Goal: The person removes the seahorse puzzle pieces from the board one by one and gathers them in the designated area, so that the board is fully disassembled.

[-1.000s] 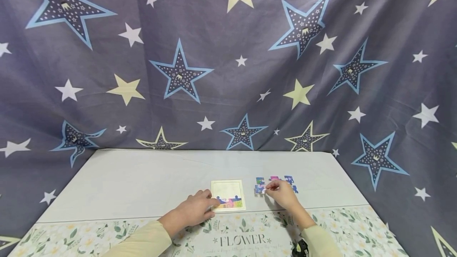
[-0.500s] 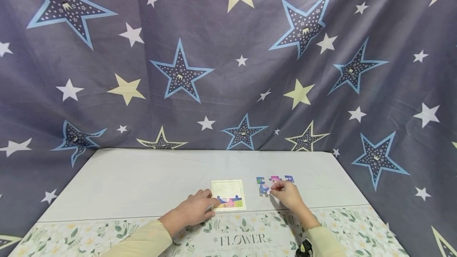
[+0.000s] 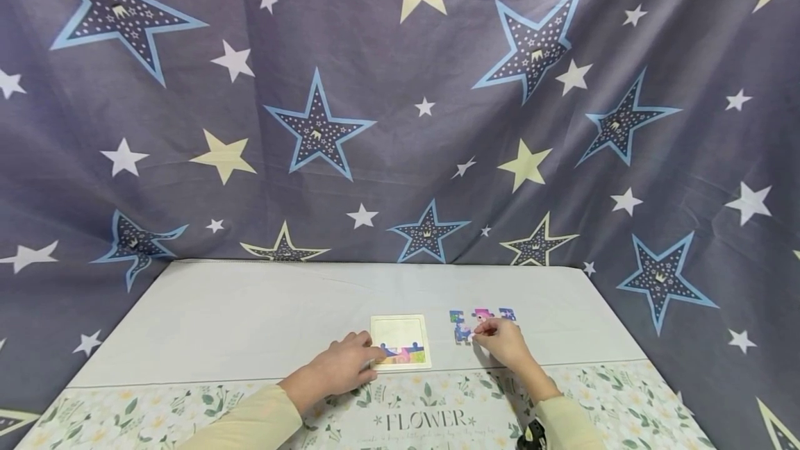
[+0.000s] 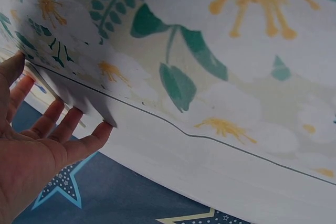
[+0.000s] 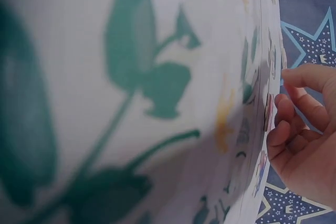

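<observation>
A small square puzzle tray [image 3: 428, 339] with a pale rim lies on the table, its lowest row filled with colourful pieces [image 3: 403, 354]. My left hand [image 3: 344, 367] rests at the tray's left side with loosely spread fingers, its fingertips on the lower left rim. In the left wrist view the fingers [image 4: 71, 116] reach along the tray's edge. Right of the tray lie several loose jigsaw pieces [image 3: 482, 314]. My right hand [image 3: 505, 344] pinches a blue and pink jigsaw piece [image 3: 463, 333] between thumb and forefinger, low over the table. The hand hides part of the pieces behind it.
The white tabletop [image 3: 269, 318] carries a floral cloth strip [image 3: 431, 401] along its near side, printed with FLOWER. A dark star-patterned curtain [image 3: 400, 158] hangs behind the table and along its sides. A black device [image 3: 531, 434] sits at the right wrist.
My right hand has shifted slightly to the right with the pinched jigsaw piece, then stayed nearly still. The left hand and the tray have not moved.
</observation>
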`<state>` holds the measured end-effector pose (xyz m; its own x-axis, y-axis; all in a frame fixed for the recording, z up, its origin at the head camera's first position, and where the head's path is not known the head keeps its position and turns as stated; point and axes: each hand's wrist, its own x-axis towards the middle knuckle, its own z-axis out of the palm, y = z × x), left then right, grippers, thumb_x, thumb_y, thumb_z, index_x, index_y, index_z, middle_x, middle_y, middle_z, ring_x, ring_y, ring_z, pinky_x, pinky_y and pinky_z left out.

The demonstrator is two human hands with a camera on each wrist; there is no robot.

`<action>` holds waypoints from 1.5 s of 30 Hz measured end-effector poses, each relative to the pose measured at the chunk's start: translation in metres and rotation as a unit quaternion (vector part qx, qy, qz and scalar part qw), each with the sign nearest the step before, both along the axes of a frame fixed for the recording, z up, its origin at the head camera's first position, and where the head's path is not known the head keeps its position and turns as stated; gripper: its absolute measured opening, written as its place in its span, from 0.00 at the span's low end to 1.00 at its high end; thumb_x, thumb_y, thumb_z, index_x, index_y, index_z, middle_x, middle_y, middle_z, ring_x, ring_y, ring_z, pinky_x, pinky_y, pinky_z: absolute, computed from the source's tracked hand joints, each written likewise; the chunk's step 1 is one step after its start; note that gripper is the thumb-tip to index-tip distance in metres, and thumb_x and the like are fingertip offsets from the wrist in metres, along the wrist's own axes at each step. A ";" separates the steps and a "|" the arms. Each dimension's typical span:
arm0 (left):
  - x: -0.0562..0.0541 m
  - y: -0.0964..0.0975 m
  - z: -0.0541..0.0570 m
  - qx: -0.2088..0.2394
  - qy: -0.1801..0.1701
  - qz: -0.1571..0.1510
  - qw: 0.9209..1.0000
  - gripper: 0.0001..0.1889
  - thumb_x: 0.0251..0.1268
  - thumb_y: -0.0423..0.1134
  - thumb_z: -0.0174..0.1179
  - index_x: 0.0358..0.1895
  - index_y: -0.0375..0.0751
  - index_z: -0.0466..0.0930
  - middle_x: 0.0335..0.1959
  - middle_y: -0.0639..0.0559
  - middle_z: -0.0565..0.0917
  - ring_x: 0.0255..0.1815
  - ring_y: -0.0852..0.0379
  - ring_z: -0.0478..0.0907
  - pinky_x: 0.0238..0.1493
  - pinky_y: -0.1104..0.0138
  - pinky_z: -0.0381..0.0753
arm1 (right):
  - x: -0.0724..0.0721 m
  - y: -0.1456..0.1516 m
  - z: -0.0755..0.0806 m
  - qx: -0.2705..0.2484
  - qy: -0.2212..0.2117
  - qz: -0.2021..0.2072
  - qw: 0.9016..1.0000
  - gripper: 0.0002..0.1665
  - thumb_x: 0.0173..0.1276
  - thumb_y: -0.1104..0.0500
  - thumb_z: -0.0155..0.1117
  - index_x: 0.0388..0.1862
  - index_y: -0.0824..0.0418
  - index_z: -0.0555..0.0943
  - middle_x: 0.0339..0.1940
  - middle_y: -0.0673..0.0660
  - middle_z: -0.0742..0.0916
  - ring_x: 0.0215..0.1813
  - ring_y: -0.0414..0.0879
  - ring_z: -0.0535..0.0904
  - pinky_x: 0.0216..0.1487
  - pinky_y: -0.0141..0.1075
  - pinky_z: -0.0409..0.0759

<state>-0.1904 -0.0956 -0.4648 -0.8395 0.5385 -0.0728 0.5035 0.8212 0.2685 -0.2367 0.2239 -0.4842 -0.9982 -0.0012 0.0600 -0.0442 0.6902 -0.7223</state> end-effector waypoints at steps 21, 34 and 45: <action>0.000 0.000 0.000 0.003 0.004 -0.003 1.000 0.18 0.62 0.50 0.58 0.55 0.57 0.77 0.48 0.51 0.74 0.47 0.55 0.71 0.45 0.50 0.76 | -0.002 -0.004 -0.001 0.025 -0.008 0.005 1.000 0.02 0.58 0.64 0.66 0.28 0.62 0.82 0.24 0.51 0.81 0.27 0.41 0.72 0.27 0.32 0.70; 0.001 0.000 -0.002 0.006 -0.001 0.003 1.000 0.18 0.62 0.51 0.58 0.55 0.57 0.77 0.49 0.51 0.74 0.48 0.55 0.71 0.48 0.49 0.76 | -0.003 -0.003 -0.002 0.035 -0.011 0.010 0.999 0.02 0.58 0.64 0.66 0.28 0.63 0.82 0.24 0.52 0.82 0.27 0.41 0.72 0.27 0.32 0.71; 0.000 0.000 -0.001 0.003 -0.002 0.001 1.000 0.18 0.61 0.51 0.58 0.56 0.57 0.77 0.49 0.51 0.74 0.47 0.55 0.71 0.46 0.49 0.76 | -0.004 -0.002 -0.002 0.040 -0.019 0.006 0.999 0.02 0.58 0.64 0.66 0.29 0.63 0.82 0.24 0.52 0.81 0.27 0.41 0.72 0.28 0.32 0.71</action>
<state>-0.1902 -0.0956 -0.4660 -0.8400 0.5377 -0.0729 0.5010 0.8201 0.2764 -0.2408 0.2218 -0.4859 -0.9996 -0.0172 0.0218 -0.0274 0.7447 -0.6669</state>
